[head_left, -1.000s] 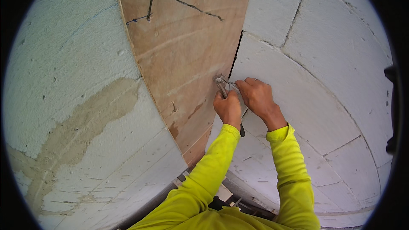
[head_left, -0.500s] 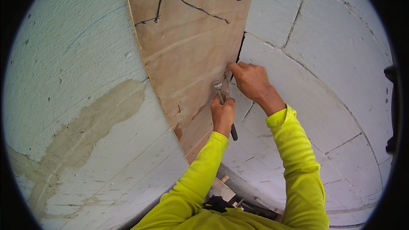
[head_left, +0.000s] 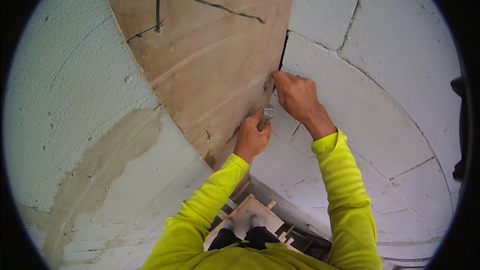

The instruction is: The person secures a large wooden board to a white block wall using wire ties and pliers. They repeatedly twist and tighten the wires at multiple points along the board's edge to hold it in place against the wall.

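Observation:
My left hand point(head_left: 252, 137) is closed round a hammer, its blocky steel head point(head_left: 269, 112) pointing up past the thumb; the handle is hidden. Just above and to the right, my right hand point(head_left: 298, 95) is closed, thumb and fingertips pinched at the right edge of a plywood panel point(head_left: 205, 70). Whatever those fingertips hold is too small or hidden to make out. A small dark mark or hole point(head_left: 265, 86) shows in the panel beside them. Along that edge a narrow dark gap point(head_left: 284, 50) runs between the plywood and the block wall point(head_left: 360, 100).
Twisted dark wires point(head_left: 215, 6) stick out of the panel's upper part, with blue wire ends point(head_left: 141, 34) at its left edge. A pale wall point(head_left: 75, 85) with a grey mortar patch point(head_left: 107, 160) lies left. Below, my feet stand on a wooden platform point(head_left: 270, 220) with timber around it.
My left hand has moved slightly down and left, and the hammer has turned so its head faces up. My right hand stays at the panel edge. The view now takes in my feet.

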`<state>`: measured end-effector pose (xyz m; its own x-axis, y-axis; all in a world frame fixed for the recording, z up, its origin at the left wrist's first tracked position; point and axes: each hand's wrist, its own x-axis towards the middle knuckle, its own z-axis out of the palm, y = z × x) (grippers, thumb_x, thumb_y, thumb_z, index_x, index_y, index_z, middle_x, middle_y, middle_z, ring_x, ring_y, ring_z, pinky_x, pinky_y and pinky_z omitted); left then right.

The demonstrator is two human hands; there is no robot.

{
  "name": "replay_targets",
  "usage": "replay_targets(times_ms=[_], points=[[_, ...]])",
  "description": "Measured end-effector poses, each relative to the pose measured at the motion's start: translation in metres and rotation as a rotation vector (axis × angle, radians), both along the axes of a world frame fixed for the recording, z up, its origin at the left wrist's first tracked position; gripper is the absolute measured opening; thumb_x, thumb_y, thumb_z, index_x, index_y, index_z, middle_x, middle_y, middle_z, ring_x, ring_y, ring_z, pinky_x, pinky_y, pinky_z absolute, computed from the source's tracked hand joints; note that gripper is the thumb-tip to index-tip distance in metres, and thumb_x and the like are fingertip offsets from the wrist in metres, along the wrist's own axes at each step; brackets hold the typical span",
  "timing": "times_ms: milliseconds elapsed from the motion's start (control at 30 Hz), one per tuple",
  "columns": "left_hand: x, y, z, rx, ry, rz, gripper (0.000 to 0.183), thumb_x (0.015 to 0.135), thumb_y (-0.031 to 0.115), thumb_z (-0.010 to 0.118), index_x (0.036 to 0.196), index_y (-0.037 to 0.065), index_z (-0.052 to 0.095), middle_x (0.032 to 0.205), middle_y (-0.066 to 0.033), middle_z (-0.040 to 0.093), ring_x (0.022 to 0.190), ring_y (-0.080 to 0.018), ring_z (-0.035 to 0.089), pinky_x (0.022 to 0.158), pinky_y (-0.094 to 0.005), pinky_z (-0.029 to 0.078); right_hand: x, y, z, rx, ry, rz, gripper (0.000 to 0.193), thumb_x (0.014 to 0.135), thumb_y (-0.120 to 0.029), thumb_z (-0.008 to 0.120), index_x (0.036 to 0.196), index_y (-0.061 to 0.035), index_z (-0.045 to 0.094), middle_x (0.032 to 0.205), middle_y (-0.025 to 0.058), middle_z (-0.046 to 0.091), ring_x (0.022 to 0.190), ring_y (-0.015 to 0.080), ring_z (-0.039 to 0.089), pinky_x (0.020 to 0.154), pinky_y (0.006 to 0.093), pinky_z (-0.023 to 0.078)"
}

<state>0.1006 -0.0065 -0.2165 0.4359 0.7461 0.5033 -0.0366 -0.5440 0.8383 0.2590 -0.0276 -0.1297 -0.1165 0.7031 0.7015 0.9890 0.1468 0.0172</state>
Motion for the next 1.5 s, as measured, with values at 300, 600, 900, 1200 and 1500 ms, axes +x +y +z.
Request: replay_targets(times_ms=[300, 600, 900, 1200, 1500], points=[[-0.019, 0.016, 0.013, -0.554, -0.276, -0.599, 0.009, 0.087, 0.004, 0.049, 0.096, 0.007, 0.051, 0.079, 0.0000, 0.051, 0.072, -0.0087, 0.045, 0.063, -0.0283, 0.040, -0.006, -0.013, -0.054, 0.069, 0.321, 0.021, 0.009, 0.090, -0.004, 0.062, 0.099, -0.0038, 0.062, 0.073, 0.0118, 0.068, 0.060, 0.0287, 0.066, 0.052, 0.0380, 0.049], [-0.003, -0.005, 0.057, 0.051, 0.090, -0.148, 0.020, 0.086, 0.010, 0.060, 0.099, -0.005, 0.055, 0.085, -0.0259, 0.063, 0.079, -0.0466, 0.057, 0.074, -0.0464, 0.049, -0.032, -0.003, -0.084, 0.068, 1.016, 0.296, 0.016, 0.088, -0.002, 0.066, 0.104, -0.0012, 0.066, 0.082, 0.0104, 0.068, 0.071, 0.0155, 0.062, 0.061, 0.0292, 0.049], [-0.036, -0.054, -0.011, -0.789, -0.342, -0.323, 0.011, 0.099, 0.013, 0.053, 0.097, 0.003, 0.058, 0.076, 0.0003, 0.055, 0.064, -0.0045, 0.049, 0.057, -0.0227, 0.042, -0.016, 0.008, -0.047, -0.182, 1.028, 0.220, 0.027, 0.094, -0.025, 0.070, 0.108, -0.0018, 0.065, 0.084, 0.0065, 0.066, 0.069, 0.0172, 0.060, 0.061, 0.0307, 0.048], [-0.014, -0.065, -0.013, -1.006, -0.657, -0.741, 0.036, 0.100, 0.016, 0.045, 0.131, -0.001, 0.054, 0.114, -0.0139, 0.066, 0.104, -0.0225, 0.065, 0.088, -0.0354, 0.053, -0.071, -0.164, -0.090, -0.308, 1.186, 0.254, 0.069, 0.086, -0.024, 0.075, 0.138, -0.0021, 0.034, 0.126, 0.0145, 0.055, 0.099, 0.0219, 0.060, 0.082, 0.0364, 0.051], [0.073, -0.076, 0.000, -1.112, -0.544, -0.692, 0.058, 0.091, 0.007, 0.044, 0.148, 0.001, 0.037, 0.138, -0.0181, 0.055, 0.129, -0.0271, 0.051, 0.104, -0.0415, 0.044, -0.034, -0.188, -0.075, -0.316, 0.394, -0.348, 0.038, 0.072, 0.005, 0.061, 0.109, 0.0005, 0.057, 0.115, 0.0238, 0.059, 0.090, 0.0446, 0.059, 0.078, 0.0523, 0.049]])
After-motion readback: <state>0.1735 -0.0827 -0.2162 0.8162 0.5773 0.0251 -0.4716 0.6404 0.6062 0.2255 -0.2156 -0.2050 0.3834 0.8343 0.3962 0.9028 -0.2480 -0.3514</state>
